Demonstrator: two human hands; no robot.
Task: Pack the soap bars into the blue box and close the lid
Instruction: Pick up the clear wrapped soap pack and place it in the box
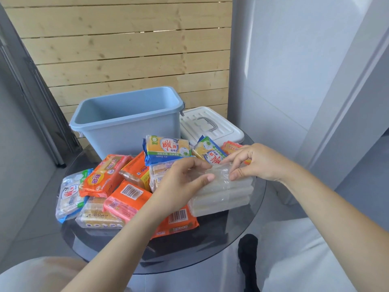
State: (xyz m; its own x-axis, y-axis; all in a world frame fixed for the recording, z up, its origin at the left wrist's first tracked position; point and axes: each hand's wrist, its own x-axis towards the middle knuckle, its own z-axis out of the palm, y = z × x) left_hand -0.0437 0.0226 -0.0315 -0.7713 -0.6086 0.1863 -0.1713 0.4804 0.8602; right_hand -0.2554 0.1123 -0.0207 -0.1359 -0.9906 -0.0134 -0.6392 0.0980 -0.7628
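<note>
A clear-wrapped pack of pale, translucent soap bars (221, 193) lies at the near right of the heap on a round dark glass table (242, 239), and both hands are on it. The left hand (181, 186) reaches in from the lower left, its thumb and fingers closed on the pack's top wrapping near the left end. The right hand (254, 161) comes from the right, thumb and forefinger pinching the same wrapping just beside the left thumb, the other fingers curled above.

Around this pack the remaining soaps are piled loosely. A yellow bar in blue-and-green wrapper (167, 149) leans at the back of the heap, with a second similar yellow bar (207, 153) tilted just to its right, partly behind the right hand. Orange-wrapped bars (105, 175) overlap on the left and centre, one with a barcode face (130, 196) lying under the left wrist. A white-and-blue packet (69, 194) sits at the far left edge, and a clear pack of yellowish bars (99, 216) lies in front of it.

Behind the heap stands the light blue plastic box (126, 116), open, its inside showing no soap. Its white ribbed lid with a grey handle (210, 125) lies flat on the table just right of the box. A wooden slat wall (126, 49) rises behind.
</note>
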